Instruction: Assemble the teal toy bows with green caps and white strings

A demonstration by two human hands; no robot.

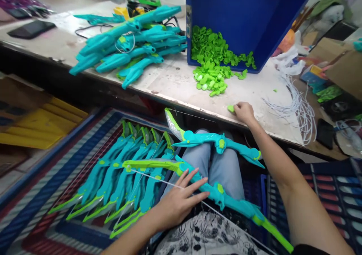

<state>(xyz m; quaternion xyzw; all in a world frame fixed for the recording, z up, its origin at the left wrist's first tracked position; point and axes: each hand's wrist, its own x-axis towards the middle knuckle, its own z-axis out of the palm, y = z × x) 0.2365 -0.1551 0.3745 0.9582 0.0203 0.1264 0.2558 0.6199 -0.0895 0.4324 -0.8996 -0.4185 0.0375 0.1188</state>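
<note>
A turquoise toy bow (209,189) with lime-green limbs and a white string lies slanted across my lap. My left hand (181,200) rests on its upper part, fingers stretched out and apart, the string passing by them. At the table's front edge, my right hand (244,111) pinches a small light-green plastic piece (231,108). Between my hands a second toy bow (207,140) lies over my knees; a green limb shows at its left end only. Loose green pieces (212,77) spill in a heap from a tipped blue bin (226,13).
Turquoise bow bodies (130,40) are piled on the table (169,81). Several finished-looking bows (118,172) stand in a row in a crate at lower left. White strings (299,108) lie at the table's right. A dark phone (31,29) is at far left.
</note>
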